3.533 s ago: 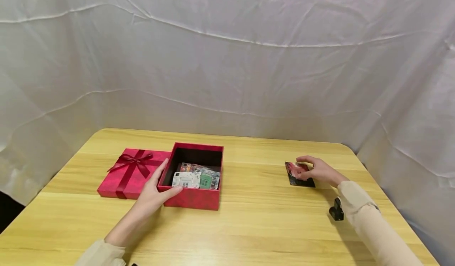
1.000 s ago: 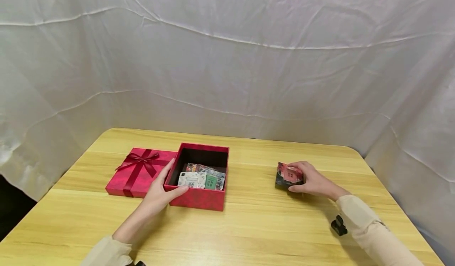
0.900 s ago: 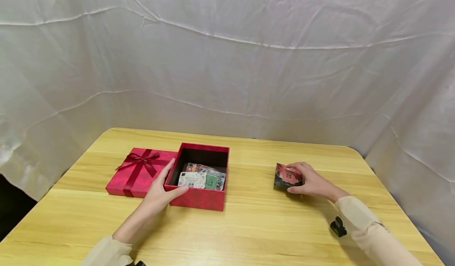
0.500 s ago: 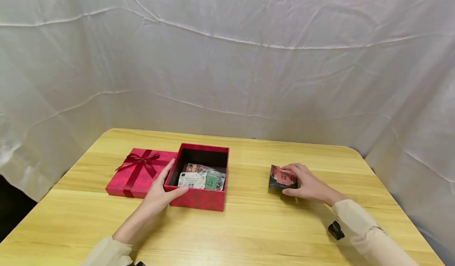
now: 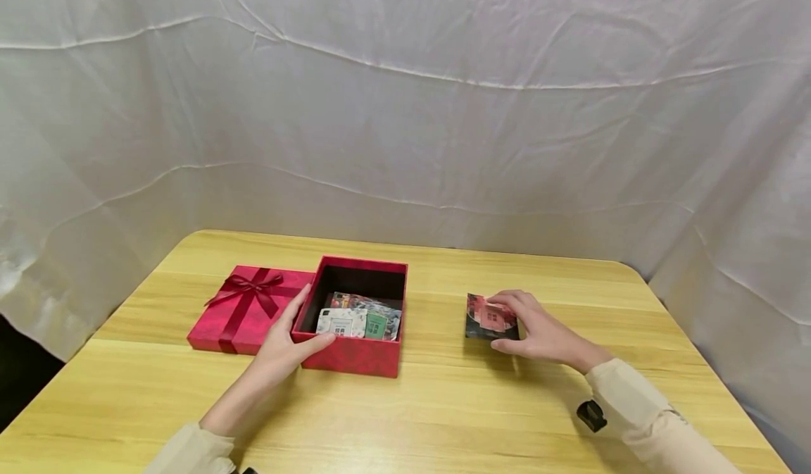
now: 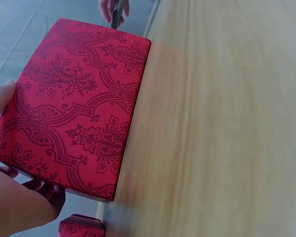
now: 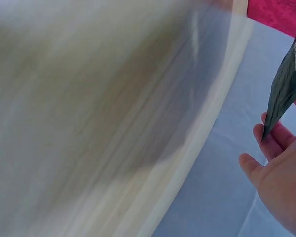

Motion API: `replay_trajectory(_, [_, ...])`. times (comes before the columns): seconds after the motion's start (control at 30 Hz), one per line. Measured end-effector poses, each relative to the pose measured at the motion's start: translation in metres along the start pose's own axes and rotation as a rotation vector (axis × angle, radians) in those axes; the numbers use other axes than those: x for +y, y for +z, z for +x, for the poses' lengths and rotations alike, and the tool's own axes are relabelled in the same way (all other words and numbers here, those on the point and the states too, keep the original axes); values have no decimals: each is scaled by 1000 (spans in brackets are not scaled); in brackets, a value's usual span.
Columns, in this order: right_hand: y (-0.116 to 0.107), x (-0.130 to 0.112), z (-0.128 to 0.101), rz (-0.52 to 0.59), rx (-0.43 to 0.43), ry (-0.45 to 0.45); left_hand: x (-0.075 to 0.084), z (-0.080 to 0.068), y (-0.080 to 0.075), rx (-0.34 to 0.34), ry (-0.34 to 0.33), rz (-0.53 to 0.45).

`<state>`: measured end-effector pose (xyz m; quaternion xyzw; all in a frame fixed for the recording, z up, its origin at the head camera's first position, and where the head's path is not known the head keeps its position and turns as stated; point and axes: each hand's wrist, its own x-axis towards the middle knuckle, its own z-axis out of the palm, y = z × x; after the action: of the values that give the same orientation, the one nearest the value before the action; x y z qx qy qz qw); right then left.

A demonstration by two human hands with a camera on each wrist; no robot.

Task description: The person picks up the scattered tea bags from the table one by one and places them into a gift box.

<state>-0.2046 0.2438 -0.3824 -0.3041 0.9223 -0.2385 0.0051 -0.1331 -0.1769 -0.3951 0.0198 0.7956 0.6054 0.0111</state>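
Note:
My left hand [image 5: 279, 351] grips the near left corner of an open red box [image 5: 355, 356], thumb on the front wall and fingers along the left side. In the left wrist view the box's patterned front [image 6: 74, 108] fills much of the picture. Inside the box lie several flat printed packets [image 5: 342, 321], one white floral and one with a green label. My right hand [image 5: 535, 333] holds a dark packet with red print and a pink label [image 5: 493, 317] by its right side, above the table. The packet's dark back with a barcode [image 7: 286, 81] shows in the right wrist view.
The red box lid [image 5: 247, 312] with a ribbon bow sits left of the box, touching or nearly touching it. Both stand on a light wooden table [image 5: 405, 425]. A pale cloth curtain [image 5: 405, 143] hangs behind and at the sides.
My right hand has taken hold of the dark packet, lifted it off the table and carried it leftward toward the box. My left hand stays on the box.

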Motion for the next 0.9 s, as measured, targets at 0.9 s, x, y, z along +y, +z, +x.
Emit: replay_trajectory(0.9, [-10, -58, 8, 21, -16, -81, 0, 1, 0, -3, -9, 3])
